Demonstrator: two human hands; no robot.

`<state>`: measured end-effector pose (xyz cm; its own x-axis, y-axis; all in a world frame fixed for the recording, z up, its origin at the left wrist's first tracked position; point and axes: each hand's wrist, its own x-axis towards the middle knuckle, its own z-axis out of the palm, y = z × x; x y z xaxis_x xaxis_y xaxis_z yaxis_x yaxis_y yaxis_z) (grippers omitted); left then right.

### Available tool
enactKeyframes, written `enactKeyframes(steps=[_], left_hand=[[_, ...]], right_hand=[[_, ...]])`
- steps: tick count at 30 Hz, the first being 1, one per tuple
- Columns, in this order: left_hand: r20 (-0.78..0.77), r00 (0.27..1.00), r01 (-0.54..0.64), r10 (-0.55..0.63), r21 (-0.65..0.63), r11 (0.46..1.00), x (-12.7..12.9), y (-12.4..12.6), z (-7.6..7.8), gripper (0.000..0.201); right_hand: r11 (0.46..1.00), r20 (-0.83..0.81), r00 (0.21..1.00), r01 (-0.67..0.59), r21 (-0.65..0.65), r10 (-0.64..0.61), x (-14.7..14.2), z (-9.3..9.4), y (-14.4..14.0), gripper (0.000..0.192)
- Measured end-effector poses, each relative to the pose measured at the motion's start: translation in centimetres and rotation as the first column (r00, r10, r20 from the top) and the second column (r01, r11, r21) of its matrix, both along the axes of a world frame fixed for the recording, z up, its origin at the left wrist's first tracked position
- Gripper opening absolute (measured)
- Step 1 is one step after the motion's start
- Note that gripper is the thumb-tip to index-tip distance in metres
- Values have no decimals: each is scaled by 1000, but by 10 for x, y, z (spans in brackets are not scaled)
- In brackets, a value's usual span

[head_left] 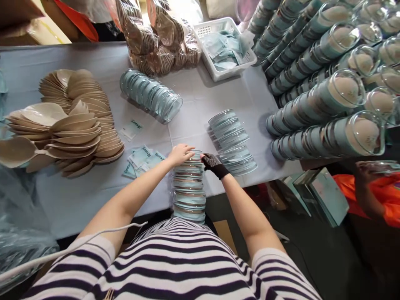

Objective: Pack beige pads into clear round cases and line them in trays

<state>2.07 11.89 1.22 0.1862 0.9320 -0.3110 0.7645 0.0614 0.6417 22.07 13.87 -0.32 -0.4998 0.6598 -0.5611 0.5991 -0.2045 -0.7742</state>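
Stacked round cases (189,187) stand beneath both hands' fingers (187,151).

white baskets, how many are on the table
1. The white basket stands at the far side of the table, right of the bagged beige cups, holding pale blue packets. Others may be hidden outside the view.

Table: (78,200) pale cloth over it, fills left and centre of frame.
Floor: (328,258) dark, lower right.
Boxes: (325,196) flat, pale blue, on the floor at right.
Cardboard: (31,21) brown, upper left.
Light: bright, strongest at top centre.
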Motion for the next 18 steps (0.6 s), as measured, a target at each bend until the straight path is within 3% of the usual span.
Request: enactKeyframes(steps=[3,6,8,12,15,18], left_hand=[[-110,994,-2,12,89,996,7,-15,2,48],[-118,992,45,-40,47,998,5,-12,6,47],[-123,988,99,-98,7,995,1,-8,9,53],[-166,958,229,-234,-50,972,-6,-4,14,94],[-196,945,245,-261,-100,964,-5,-5,16,101],[-194,946,237,-261,-140,961,0,-2,18,96]], right_hand=[[919,78,988,152,-363,-132,40,-16,-16,16],[840,10,998,64,-539,-70,46,-36,-25,14],[844,9,999,44,-535,-46,40,-48,-22,9],[829,-9,999,-43,-557,46,39,-56,-9,6],[875,-26,997,-72,-478,67,46,-41,-9,14],[959,-22,987,-159,-235,158,37,-8,-19,19]])
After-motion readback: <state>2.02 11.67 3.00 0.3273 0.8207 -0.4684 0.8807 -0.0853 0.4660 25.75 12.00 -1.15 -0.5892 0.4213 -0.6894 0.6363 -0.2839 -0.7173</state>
